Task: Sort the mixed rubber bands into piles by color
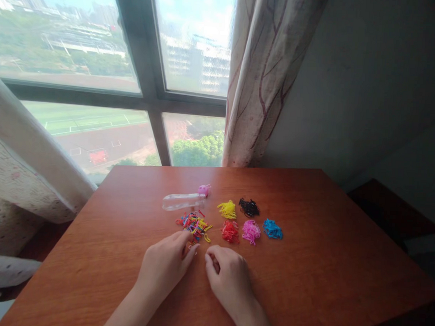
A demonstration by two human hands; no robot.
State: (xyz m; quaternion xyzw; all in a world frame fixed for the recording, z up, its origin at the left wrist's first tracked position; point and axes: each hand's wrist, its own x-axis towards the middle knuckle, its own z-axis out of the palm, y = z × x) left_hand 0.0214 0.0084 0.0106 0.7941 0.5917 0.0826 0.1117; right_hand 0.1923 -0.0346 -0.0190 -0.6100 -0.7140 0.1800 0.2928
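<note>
A loose pile of mixed-colour rubber bands lies on the wooden table. My left hand rests at its near edge, thumb held apart from the fingers; some fingertips are hidden behind the hand. To the right, my right hand has its fingers curled in and thumb against the index finger; anything inside is too small to see. Beyond it are single-colour heaps: red bands, pink bands, blue bands, yellow bands and black bands.
A clear plastic container lies on its side behind the mixed pile, with a pink-purple cap at its right end. The table meets a window and a patterned curtain at the back.
</note>
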